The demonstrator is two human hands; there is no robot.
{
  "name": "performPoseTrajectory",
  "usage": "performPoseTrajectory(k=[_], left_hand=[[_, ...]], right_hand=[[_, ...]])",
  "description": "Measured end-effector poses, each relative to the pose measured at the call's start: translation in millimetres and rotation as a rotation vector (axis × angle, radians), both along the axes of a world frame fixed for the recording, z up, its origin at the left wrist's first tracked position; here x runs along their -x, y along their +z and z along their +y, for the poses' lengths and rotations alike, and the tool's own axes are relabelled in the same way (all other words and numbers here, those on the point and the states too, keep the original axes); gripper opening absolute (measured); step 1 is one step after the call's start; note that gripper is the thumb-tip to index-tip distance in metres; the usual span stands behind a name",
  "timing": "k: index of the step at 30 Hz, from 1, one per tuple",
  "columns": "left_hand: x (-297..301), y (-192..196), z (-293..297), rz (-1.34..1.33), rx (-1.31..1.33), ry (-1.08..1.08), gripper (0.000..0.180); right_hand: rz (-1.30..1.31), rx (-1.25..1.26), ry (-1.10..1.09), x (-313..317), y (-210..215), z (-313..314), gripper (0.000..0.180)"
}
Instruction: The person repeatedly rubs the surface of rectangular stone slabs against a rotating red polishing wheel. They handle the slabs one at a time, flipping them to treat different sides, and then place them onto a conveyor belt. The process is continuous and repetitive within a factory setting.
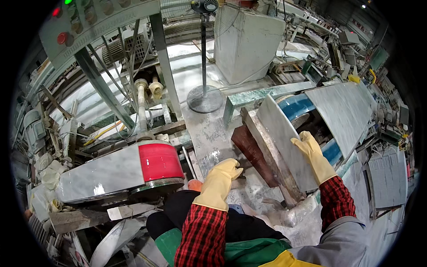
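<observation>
And here are the two hands, well apart from each other, both in pale yellow gloves: the left hand (218, 181) hangs over the dark-clad lap, fingers curled in toward the thumb and nothing visible in them, though how tightly they close I cannot tell. Over to the right hand (313, 155), right up at the edge of a grey-white marble slab (278, 135), thumb and fingers bunched there; whether they clamp it or merely touch, the view does not settle. The slab itself stands tilted, just in front of the person and to the right, with a rough long strip (272, 158) along its left side and a reddish-brown board (251, 153) beyond that. Red-and-black checked sleeves (202, 236) run down from both gloves. Just behind the slab, a blue curved band (297, 107), and next to it a broad marble panel (342, 107). Swing left: a glossy red curved band (161, 161) meets a long pale panel (102, 173). Further out, a stand with a round base (205, 99), a bulky whitish block (245, 44), and, up at the top left, a control panel (98, 27) with lit red and green lamps.
</observation>
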State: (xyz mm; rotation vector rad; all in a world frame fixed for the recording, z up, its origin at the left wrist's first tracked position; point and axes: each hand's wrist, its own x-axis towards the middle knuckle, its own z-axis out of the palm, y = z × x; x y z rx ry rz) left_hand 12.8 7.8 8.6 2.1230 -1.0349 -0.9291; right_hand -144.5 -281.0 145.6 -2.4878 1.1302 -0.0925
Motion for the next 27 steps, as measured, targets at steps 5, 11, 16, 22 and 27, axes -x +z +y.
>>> performPoseTrajectory(k=[5, 11, 16, 22, 27], left_hand=[[-9.3, -75.1, -6.7, 0.194, 0.109, 0.124, 0.045], [6.5, 3.7, -31.8, -0.058, 0.037, -0.033, 0.046], [2.1, 20.3, -29.9, -0.016, 0.016, -0.077, 0.046], [-1.8, 15.8, -26.8, -0.023, 0.055, -0.031, 0.044], [0.7, 11.4, -23.9, 0.031, 0.075, 0.022, 0.044]], right_hand=[[0.085, -0.147, 0.217, -9.7, -28.3, -13.1, 0.046], [0.143, -0.240, 0.091, 11.1, -33.7, -26.9, 0.040], [0.095, -0.311, 0.060, 4.6, -29.6, -15.2, 0.045], [0.191, -0.158, 0.043, -4.6, 1.4, 13.2, 0.050], [0.123, -0.204, 0.000, 6.9, -13.0, -2.9, 0.048]])
